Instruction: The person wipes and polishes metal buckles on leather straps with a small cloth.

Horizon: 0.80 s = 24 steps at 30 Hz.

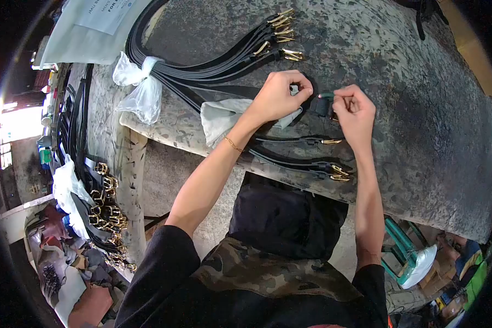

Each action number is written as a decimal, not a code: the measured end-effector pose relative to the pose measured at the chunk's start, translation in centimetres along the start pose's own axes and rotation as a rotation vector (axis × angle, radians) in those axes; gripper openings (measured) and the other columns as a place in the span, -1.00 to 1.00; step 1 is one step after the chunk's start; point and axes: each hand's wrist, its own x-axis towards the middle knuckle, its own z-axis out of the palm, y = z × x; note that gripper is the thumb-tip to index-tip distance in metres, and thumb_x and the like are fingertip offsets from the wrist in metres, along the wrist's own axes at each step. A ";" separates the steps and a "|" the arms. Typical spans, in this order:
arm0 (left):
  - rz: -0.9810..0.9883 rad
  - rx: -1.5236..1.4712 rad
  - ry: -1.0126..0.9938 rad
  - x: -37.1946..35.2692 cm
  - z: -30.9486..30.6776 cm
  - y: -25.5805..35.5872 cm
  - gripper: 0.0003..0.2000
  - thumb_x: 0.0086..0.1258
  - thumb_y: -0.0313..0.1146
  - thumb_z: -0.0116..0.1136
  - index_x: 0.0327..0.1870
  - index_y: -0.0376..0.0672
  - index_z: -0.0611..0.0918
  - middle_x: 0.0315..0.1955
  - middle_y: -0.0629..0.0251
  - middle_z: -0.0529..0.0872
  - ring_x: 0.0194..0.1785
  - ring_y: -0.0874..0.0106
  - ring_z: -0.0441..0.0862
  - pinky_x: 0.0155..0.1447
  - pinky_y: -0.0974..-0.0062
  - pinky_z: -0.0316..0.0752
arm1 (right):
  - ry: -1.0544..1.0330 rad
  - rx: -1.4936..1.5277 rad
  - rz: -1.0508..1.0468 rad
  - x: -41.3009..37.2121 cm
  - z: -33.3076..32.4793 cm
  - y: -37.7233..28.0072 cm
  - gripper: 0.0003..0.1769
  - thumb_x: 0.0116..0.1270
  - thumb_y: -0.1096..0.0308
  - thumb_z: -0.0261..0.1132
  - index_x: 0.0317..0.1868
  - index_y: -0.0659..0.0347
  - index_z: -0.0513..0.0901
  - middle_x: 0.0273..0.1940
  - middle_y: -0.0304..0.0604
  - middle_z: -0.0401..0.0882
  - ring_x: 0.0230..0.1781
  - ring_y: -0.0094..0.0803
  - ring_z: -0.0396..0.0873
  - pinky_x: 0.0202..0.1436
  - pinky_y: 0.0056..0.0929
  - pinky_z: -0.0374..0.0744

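My left hand (284, 97) is closed in a pinch above the bench; whatever lies between its fingertips is hidden. A whitish cloth (220, 117) spreads under that hand and wrist, with part of it showing beyond the palm. To the right, my right hand (356, 109) pinches a slim dark-green stick-like tool (327, 95), its small pale-pink tip pointing left toward my left fingertips. A small black block (321, 107) sits just below the tool. Two groups of black straps with gold buckles (339, 174) lie nearer to me, below both hands.
A bundle of black belts (213, 71) with gold buckles, tied by a plastic bag (142, 87), curves across the worn bench (421, 120). More buckled belts (106, 213) hang at the left. A pale packet (93, 33) lies top left; a green stool (404, 251) stands below right.
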 end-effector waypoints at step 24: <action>0.344 0.232 -0.063 -1.3 2.3 1.3 -0.75 0.15 -0.34 0.46 -0.12 0.01 0.81 -0.12 0.38 0.67 -0.39 0.41 0.69 -0.31 0.41 0.57 | 0.221 0.655 0.098 -1.3 -3.5 1.3 -0.96 0.40 0.61 0.20 -0.19 0.39 0.58 -0.31 -0.20 0.53 -0.35 -0.52 0.51 -0.19 -0.46 0.53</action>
